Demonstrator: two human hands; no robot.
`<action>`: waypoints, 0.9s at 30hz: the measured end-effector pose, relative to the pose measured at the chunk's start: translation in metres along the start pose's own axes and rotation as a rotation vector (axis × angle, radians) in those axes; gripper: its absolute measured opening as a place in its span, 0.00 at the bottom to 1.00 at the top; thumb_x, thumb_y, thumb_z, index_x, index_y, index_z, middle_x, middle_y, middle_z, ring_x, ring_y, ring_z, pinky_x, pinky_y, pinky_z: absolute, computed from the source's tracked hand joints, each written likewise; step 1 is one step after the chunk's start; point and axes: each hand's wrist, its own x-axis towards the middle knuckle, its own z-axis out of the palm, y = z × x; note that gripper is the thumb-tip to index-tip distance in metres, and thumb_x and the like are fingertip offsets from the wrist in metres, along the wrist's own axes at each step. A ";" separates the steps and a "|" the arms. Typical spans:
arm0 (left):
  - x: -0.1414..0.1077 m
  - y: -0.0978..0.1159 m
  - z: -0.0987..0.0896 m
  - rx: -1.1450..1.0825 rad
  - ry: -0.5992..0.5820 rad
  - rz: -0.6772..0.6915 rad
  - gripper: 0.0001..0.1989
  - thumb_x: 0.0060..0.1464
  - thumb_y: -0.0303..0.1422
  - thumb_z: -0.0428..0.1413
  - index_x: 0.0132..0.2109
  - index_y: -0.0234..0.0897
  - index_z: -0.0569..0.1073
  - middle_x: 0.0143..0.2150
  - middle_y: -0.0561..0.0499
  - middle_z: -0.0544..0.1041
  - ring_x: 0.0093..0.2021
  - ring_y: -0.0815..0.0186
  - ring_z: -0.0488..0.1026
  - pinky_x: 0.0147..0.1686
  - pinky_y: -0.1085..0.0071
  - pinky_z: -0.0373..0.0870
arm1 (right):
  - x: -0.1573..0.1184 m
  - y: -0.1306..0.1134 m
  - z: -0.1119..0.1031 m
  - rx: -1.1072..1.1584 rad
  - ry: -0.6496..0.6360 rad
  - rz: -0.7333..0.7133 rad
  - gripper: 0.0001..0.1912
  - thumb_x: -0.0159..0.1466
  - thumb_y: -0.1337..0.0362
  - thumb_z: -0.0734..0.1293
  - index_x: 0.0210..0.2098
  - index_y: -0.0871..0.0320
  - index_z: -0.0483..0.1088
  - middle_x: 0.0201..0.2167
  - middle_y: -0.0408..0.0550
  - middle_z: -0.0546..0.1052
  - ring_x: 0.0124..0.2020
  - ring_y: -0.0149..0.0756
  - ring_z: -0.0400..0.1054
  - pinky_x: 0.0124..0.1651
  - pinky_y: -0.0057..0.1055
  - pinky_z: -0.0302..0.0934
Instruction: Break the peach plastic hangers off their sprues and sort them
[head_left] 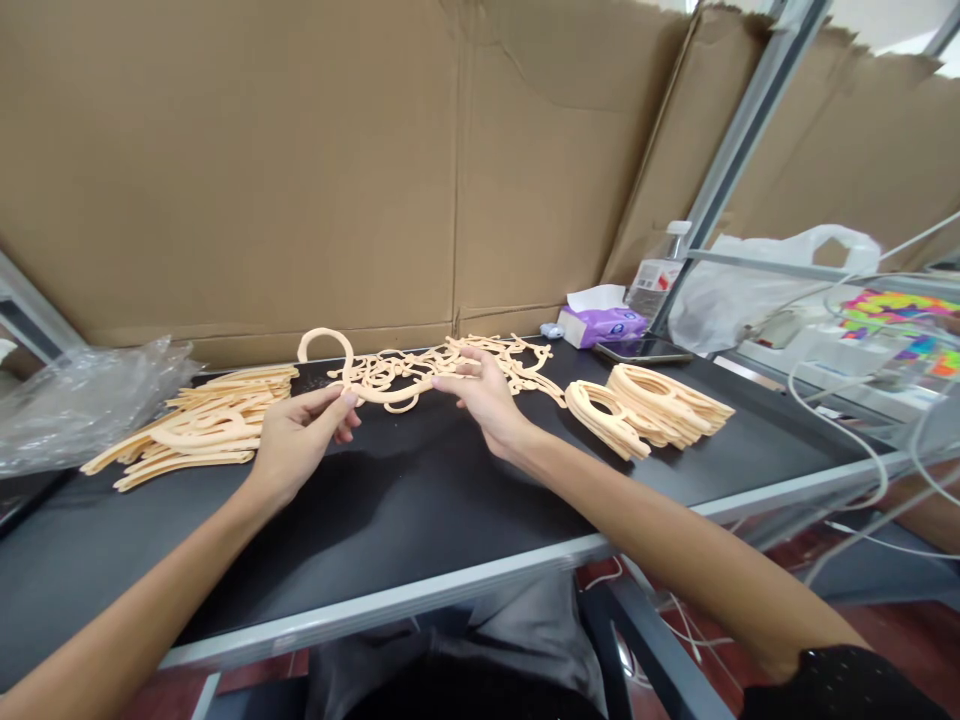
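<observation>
Between both hands, above the black tabletop, is a beige hook-shaped piece (390, 396) with a large open loop rising at its left end. My left hand (304, 432) pinches it at the base of the loop, thumb on the near side. At the other end, the fingers of my right hand (489, 402) close on its tip. Behind them lies a loose pile of similar curved beige pieces (529, 368), some partly hidden by the hands. To the left is a heap of long beige pieces (217, 425). Beige pieces with rounded openings (660, 405) are stacked at the right.
A clear plastic bag (90, 400) lies at the far left. Towards the back right are a purple tissue pack (604, 325), a phone (642, 351) and a bottle (656, 275). Cardboard (300, 170) walls the back; white cables (840, 430) hang at the right.
</observation>
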 end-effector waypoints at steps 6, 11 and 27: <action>-0.003 0.004 0.002 0.075 -0.093 0.015 0.15 0.53 0.44 0.60 0.31 0.34 0.78 0.23 0.53 0.75 0.22 0.71 0.69 0.24 0.76 0.67 | -0.015 0.000 0.001 -0.563 -0.073 -0.786 0.15 0.61 0.65 0.67 0.48 0.57 0.73 0.45 0.53 0.72 0.51 0.42 0.64 0.57 0.41 0.57; -0.007 0.008 0.005 0.112 -0.254 0.040 0.16 0.53 0.44 0.58 0.31 0.35 0.78 0.23 0.53 0.75 0.21 0.71 0.69 0.24 0.75 0.68 | -0.025 0.007 0.008 -0.846 -0.277 -0.959 0.13 0.68 0.64 0.62 0.50 0.59 0.72 0.41 0.52 0.77 0.45 0.40 0.67 0.52 0.39 0.55; 0.024 -0.025 -0.114 1.273 -0.200 0.060 0.23 0.46 0.35 0.50 0.46 0.36 0.81 0.51 0.40 0.79 0.52 0.43 0.73 0.50 0.53 0.68 | -0.022 0.006 0.004 -0.850 -0.365 -0.692 0.13 0.71 0.64 0.56 0.48 0.59 0.69 0.44 0.53 0.77 0.46 0.39 0.71 0.45 0.35 0.61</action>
